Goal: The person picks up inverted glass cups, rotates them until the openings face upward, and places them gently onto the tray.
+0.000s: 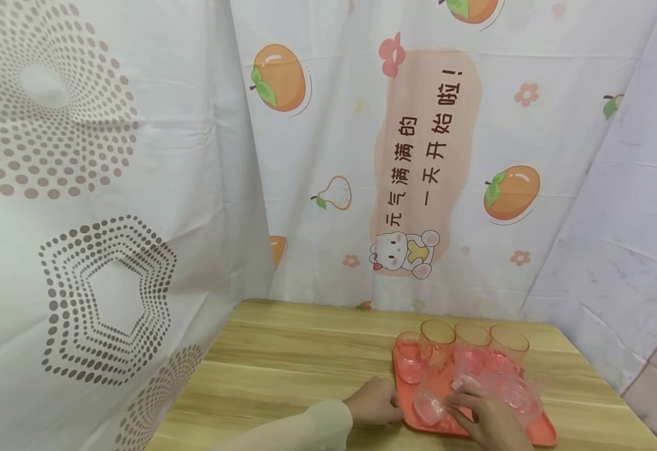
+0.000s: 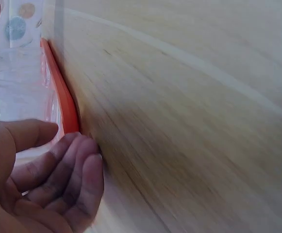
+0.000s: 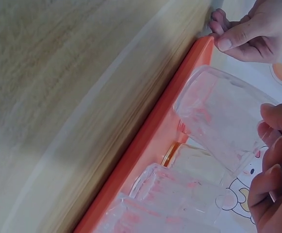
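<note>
An orange-red tray [image 1: 404, 391] lies on the wooden table, bearing several see-through cups. My left hand [image 1: 374, 402] is at its near left corner, curled fingers [image 2: 90, 165] and thumb on either side of the tray's rim [image 2: 65, 99]. With bent fingers, my right hand [image 3: 276, 170] pinches a clear cup [image 3: 223, 111] at its upper end. That cup leans over the tray near the left hand, its base close to the tray's edge. Other clear cups [image 1: 517, 401] stand to the right, partly behind the right hand.
Along the tray's far side stand tinted cups: a pinkish one [image 1: 413, 360], an amber one [image 1: 438, 338] and two orange-pink ones [image 1: 510, 341]. Bare wooden table [image 1: 283, 357] stretches left of the tray. Printed curtains [image 1: 328, 125] hang behind and on both sides.
</note>
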The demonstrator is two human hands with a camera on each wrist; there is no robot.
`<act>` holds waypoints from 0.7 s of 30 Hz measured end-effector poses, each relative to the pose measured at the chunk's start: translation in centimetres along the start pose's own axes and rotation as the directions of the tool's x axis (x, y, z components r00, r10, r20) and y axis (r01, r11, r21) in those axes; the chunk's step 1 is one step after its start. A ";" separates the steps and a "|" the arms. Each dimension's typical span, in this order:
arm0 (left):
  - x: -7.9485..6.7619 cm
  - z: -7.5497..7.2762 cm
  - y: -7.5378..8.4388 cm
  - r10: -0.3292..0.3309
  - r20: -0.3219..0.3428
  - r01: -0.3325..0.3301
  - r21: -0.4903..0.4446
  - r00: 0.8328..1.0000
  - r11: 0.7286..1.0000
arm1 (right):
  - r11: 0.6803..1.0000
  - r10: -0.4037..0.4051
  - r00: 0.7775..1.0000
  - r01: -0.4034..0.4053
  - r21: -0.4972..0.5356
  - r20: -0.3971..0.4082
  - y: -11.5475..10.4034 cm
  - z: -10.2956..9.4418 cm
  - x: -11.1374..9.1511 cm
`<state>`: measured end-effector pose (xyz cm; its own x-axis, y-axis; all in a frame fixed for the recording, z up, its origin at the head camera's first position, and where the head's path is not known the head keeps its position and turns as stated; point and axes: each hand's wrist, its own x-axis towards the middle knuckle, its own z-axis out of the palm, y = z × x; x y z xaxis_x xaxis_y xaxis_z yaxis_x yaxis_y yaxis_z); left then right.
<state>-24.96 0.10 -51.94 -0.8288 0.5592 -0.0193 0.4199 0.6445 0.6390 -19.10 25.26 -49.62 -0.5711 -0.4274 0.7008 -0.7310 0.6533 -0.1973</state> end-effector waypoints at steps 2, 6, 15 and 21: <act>0.2 0.2 0.1 -0.011 -0.019 0.012 0.015 1.000 1.000 | 1.000 -0.001 1.000 0.001 -0.005 0.003 0.0 -0.1 0.1; 0.4 0.5 0.3 -0.047 -0.045 0.048 0.016 0.998 0.999 | 1.000 0.006 1.000 -0.005 -0.019 0.019 0.1 -0.3 0.2; 0.7 0.7 0.3 -0.080 -0.054 0.082 0.031 0.995 0.996 | 0.998 -0.015 0.998 0.018 -0.057 0.056 0.4 -0.6 0.4; 0.8 0.8 0.5 -0.105 -0.043 0.106 0.028 0.994 0.994 | 0.997 -0.032 0.998 0.035 -0.069 0.046 0.6 -0.6 0.6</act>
<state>-25.09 1.24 -52.21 -0.8835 0.4655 -0.0527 0.3399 0.7142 0.6118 -19.65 25.77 -48.91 -0.5641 -0.4761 0.6747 -0.7231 0.6793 -0.1252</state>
